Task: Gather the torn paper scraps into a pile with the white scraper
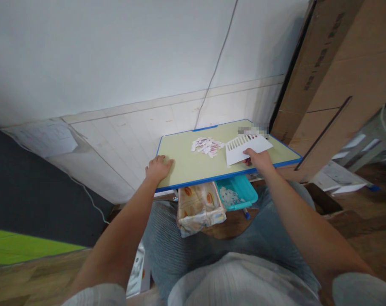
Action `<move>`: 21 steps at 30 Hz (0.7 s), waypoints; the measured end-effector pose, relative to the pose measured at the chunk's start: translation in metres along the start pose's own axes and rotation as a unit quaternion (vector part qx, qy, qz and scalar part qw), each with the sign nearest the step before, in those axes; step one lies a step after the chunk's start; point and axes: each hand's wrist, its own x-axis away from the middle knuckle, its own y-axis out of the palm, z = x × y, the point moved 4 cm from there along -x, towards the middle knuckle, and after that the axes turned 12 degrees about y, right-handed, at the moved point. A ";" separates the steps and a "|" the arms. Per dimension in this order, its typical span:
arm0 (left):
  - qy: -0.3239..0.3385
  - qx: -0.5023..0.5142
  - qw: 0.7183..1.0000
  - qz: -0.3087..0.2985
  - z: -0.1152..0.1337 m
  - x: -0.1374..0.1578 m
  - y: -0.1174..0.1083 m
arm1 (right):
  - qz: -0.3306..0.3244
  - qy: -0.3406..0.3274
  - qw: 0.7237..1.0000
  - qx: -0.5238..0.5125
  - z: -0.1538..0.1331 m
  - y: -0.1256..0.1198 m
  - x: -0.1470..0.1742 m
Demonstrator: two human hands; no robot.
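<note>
Right hand (pixel 257 160) is pinching the white sheet (pixel 236 156): thumb is lying on top, fingers are curling underneath. Sheet is sitting over the right part of the table (pixel 183 170), reaching out both left and right of the grip.

Left hand (pixel 158 168) is resting on the table's left edge, well apart from the pinch. Fingers are spreading, nothing visible in them.

Progress, my read: a row of narrow slots is running along the sheet's far edge, just beyond the thumb, so most of that row is looking cleared. Reddish and dark bits are showing near its right end; too blurred to tell if they're pieces hanging on. Solid strip by the thumb is looking whole.

Loose pile of paper pieces (pixel 207 146) is lying left of the grip, just beside the sheet's left end; nothing there is looking sorted. More pale scraps (pixel 229 196) are sitting in the teal bin (pixel 251 196), below and left of the pinch. Patterned cloth (pixel 200 204) is hanging just left of that bin.
</note>
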 end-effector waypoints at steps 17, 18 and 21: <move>-0.013 0.035 0.999 -0.006 0.001 0.003 0.005 | 0.032 -0.030 0.999 0.002 0.010 -0.025 0.021; -0.013 0.037 0.999 -0.008 0.001 0.002 0.005 | 0.029 -0.029 0.999 0.003 0.009 -0.025 0.021; -0.010 0.040 0.999 -0.012 0.001 0.002 0.005 | 0.018 -0.024 1.000 0.008 0.008 -0.026 0.020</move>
